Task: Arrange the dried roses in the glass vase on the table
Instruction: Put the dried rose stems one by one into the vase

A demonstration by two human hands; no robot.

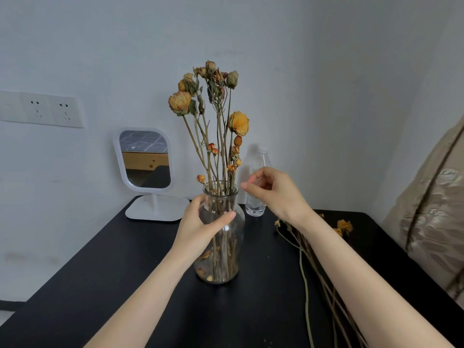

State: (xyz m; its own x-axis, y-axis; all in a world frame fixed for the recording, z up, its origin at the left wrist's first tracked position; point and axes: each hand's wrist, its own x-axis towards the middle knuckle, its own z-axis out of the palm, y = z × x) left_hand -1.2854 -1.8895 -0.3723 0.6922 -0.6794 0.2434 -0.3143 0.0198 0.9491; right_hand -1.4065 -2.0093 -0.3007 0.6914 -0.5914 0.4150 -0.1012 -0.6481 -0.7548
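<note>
Your left hand (200, 222) grips the glass vase (227, 249) at its shoulder, thumb across the front. Your right hand (276, 192) hovers just right of the rim, fingers loosely curled, thumb and forefinger close together, nothing visible held. Loose stems (315, 262) lie on the black table (120, 272) under your right forearm. The vase stands upright mid-table between your hands. It is clear, and the dried roses (218, 116) in it are brown-stemmed with faded yellow-orange heads. Behind it are a plastic bottle (256, 197) and a white mirror (145, 159).
</note>
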